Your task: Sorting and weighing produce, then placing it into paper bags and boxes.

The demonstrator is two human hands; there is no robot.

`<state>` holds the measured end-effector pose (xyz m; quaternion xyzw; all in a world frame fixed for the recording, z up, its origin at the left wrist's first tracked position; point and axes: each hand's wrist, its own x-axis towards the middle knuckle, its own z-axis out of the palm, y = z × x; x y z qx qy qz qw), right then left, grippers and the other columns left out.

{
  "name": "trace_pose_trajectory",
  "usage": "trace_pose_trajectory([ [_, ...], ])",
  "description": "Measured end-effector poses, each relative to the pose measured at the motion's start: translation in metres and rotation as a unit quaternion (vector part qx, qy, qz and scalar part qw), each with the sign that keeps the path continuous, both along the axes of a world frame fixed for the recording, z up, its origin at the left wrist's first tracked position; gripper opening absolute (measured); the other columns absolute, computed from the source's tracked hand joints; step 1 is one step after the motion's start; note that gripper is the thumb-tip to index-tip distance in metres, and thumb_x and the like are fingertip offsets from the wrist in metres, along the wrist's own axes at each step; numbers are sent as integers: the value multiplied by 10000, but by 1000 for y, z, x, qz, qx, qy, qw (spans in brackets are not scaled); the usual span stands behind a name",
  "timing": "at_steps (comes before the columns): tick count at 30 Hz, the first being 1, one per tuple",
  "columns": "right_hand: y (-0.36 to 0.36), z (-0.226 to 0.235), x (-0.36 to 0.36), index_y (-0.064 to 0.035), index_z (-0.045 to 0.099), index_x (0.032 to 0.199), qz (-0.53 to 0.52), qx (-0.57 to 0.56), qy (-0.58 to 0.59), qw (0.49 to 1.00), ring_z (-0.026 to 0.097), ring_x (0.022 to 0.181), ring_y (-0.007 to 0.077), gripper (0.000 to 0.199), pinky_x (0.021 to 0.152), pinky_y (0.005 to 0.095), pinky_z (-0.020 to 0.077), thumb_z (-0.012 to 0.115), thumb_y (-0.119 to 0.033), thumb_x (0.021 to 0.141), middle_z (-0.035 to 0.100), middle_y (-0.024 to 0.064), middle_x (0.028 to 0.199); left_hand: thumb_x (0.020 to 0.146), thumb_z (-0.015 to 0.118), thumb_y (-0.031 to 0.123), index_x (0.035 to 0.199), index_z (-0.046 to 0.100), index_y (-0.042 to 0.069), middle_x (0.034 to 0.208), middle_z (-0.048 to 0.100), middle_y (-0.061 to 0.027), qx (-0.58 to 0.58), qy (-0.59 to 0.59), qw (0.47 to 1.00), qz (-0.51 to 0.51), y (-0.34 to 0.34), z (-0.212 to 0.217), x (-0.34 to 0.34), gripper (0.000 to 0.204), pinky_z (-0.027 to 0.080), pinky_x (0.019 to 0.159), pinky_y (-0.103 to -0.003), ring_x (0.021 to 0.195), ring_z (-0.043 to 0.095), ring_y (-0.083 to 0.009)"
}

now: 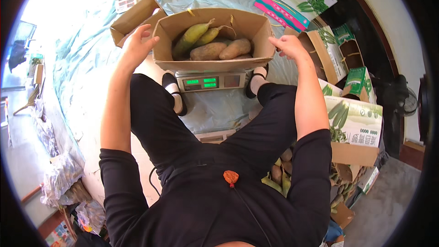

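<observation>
Open cardboard box [212, 41]: plain brown, top flaps folded out, walls slightly bowed. It sits on a digital scale [211, 81] with green lit displays, at 12 o'clock from the person's body, between the two feet. Contents: several long tubers [219, 49], tan to brown, with two yellow-green tapered ones lying toward the far left corner; the load fills the bottom of the box.

Left hand [137, 45]: at 9 o'clock of the box, fingers spread open, holding nothing, fingertips just beside the left wall; contact cannot be confirmed.

Right hand [288, 45]: at 3 o'clock of the box, fingers loosely curled, at the right rim; whether it grips the rim cannot be told.

The scale rests on a pale plastic sheet [91, 55] spread over the floor. Printed green-and-white cartons [354, 121] stand at 3 o'clock, well apart from the box.
</observation>
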<state>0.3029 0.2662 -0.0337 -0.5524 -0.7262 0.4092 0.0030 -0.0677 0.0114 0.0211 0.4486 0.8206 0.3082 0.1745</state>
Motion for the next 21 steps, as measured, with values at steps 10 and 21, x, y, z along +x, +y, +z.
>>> trace_pose_trajectory([
  [10, -1, 3, -11, -8, 624, 730, 34, -19, -61, 997, 596, 543, 169, 508, 452, 331, 442, 667, -514, 747, 616, 82, 651, 774, 611, 591, 877, 678, -34, 858, 655, -239, -219, 89, 971, -42, 11, -30, -33, 637, 484, 814, -428, 876, 633, -362],
  [21, -10, 11, -35, 28, 647, 787, 22, 11, -156, 987, 643, 613, 279, 353, 591, 387, 506, 620, -323, 767, 645, 177, 687, 864, 555, 381, 826, 694, -18, 762, 680, -165, -340, 10, 940, -8, 27, -46, -29, 424, 510, 783, -395, 779, 671, -288],
])
